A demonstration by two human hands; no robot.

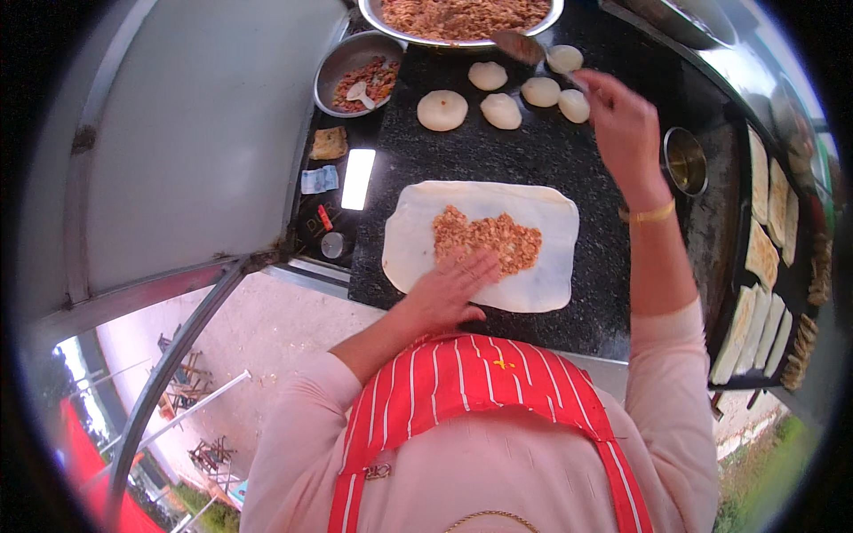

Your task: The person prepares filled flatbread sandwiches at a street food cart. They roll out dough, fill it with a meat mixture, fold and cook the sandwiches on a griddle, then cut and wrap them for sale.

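Observation:
A thin rolled-out dough sheet (405, 246) lies flat on the black speckled stone counter (373, 266) in front of me. On its middle sits a patch of reddish minced filling (510, 240). My left hand (453, 286) rests palm down, its fingers on the near edge of the filling and holding nothing. Up and to the right, my right hand (623, 116) grips the handle of a metal spoon (518, 48). The spoon's bowl is by the near rim of a large metal bowl (368, 20) heaped with minced filling. Several dough rounds (501, 110) lie below it.
At the left stand a smaller metal bowl (323, 93) with chopped filling and a white spoon, a banknote (320, 180) and a red lighter (324, 218). To the right are a metal bowl of oil (686, 162) and a griddle (720, 266) bearing several flat pastries (735, 333).

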